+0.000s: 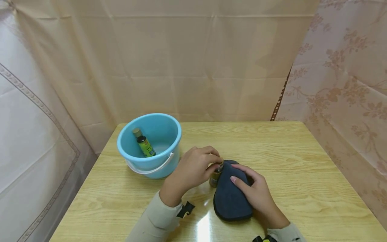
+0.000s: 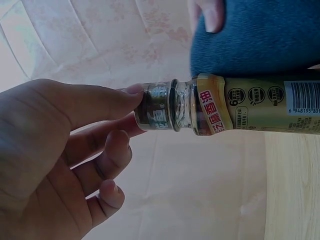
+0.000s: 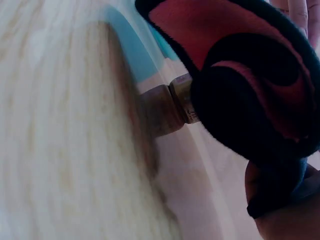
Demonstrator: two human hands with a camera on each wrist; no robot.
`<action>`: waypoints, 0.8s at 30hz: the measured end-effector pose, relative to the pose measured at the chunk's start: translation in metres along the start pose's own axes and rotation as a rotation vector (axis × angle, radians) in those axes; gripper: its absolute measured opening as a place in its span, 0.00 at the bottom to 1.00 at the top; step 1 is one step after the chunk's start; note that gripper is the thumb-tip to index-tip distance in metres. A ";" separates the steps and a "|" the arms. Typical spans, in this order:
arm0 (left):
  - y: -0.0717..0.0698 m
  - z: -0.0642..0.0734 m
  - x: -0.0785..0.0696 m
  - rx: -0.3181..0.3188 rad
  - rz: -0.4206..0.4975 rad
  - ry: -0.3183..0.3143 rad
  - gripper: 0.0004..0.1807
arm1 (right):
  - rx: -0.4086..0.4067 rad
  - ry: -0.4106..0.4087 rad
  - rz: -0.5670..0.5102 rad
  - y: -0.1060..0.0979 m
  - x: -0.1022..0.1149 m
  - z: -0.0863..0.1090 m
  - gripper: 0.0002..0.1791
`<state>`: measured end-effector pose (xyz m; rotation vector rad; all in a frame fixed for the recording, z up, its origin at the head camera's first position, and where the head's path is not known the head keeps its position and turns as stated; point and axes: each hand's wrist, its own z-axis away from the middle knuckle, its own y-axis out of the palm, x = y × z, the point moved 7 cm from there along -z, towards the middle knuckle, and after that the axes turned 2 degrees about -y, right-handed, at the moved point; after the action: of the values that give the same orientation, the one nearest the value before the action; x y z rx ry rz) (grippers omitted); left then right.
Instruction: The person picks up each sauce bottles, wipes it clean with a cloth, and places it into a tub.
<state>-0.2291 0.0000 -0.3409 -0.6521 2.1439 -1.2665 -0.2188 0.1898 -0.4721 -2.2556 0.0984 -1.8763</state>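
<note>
Well, left of the left grip, a blue bucket holds a leaning green-labelled bottle, its print too small to read. The left grip pinches the cap of an upright oil bottle; its neck label reads 芝麻香油, its barcode starts 6 948195. Just beside that, the right grip grasps a dark blue fabric item over the counter.
</note>
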 end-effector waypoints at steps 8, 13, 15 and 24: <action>0.003 0.000 0.001 0.006 0.025 0.013 0.08 | -0.042 -0.080 -0.054 -0.006 0.012 0.002 0.23; 0.003 -0.001 0.000 0.008 0.040 0.026 0.09 | -0.046 -0.125 -0.056 -0.009 0.015 0.005 0.24; 0.003 -0.001 0.000 0.010 0.041 0.025 0.09 | -0.053 -0.136 -0.062 -0.010 0.016 0.005 0.24; 0.005 -0.001 0.001 0.012 0.051 0.029 0.09 | -0.017 -0.085 -0.070 -0.006 0.012 0.004 0.24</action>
<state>-0.2315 0.0021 -0.3451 -0.5743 2.1604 -1.2681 -0.2136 0.1937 -0.4604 -2.3757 0.0228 -1.8166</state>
